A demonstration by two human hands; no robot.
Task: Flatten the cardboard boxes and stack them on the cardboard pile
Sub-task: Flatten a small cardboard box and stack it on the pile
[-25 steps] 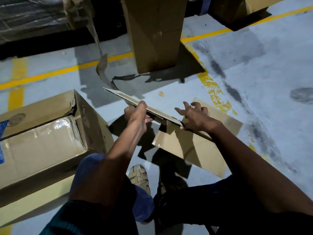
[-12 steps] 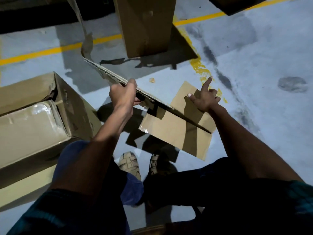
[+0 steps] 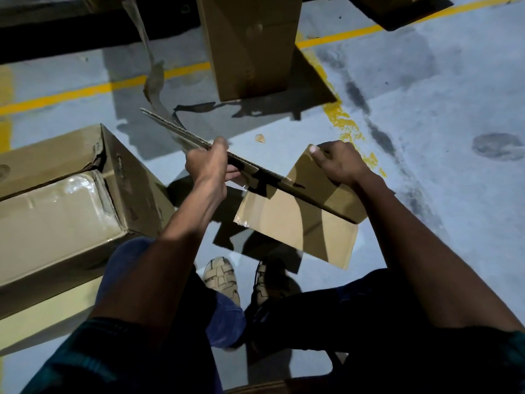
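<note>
I hold a flattened brown cardboard box (image 3: 295, 223) above the floor, its upper panel seen edge-on as a thin strip running from upper left to lower right. My left hand (image 3: 208, 163) grips that edge near its middle, fingers curled round it. My right hand (image 3: 339, 163) holds the far corner of a flap, thumb on top and fingers curled behind it. A lower flap hangs down toward my feet. A strip of tape (image 3: 153, 81) dangles off the far left end of the box.
A long taped cardboard box (image 3: 62, 211) lies on the floor at my left. A tall upright box (image 3: 250, 44) stands ahead. Yellow floor lines (image 3: 85, 91) cross the grey concrete. My sandalled feet (image 3: 221, 277) are below the cardboard.
My right hand went from open fingers on the panel to a grip on the flap's far corner. The left hand kept its grip on the edge.
</note>
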